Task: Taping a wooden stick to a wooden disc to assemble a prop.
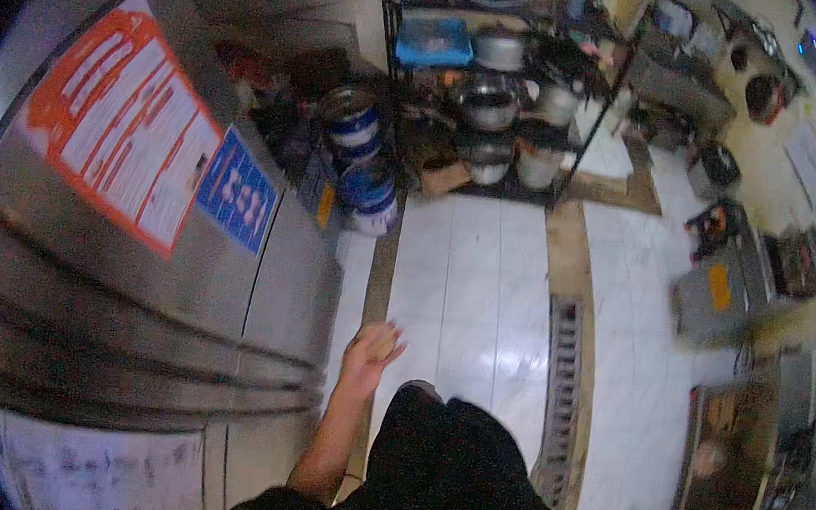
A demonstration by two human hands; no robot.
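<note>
Head view, looking down in a commercial kitchen. One bare hand, the left hand (372,350), is seen extended forward and low, just beside the front of a tall stainless steel cabinet (118,323); whether contact is made cannot be told. Its grip is loosely open, fingers spread, nothing held. The right hand is not in view, so its grip cannot be told.

On the cabinet face an orange-and-white notice sheet (121,127) and a smaller blue label (239,190) are fixed. Ahead, stacked blue-and-white buckets (363,164) stand on the white tiled floor (470,282), near a wire rack (492,93) loaded with metal pots. A floor drain grate (561,393) runs to the right of the person's dark trousers.

Risk, as judged: the floor looks glossy, possibly wet, so a slip is possible. The frame is motion-blurred, so an open hand swung this near could strike the cabinet edge.
</note>
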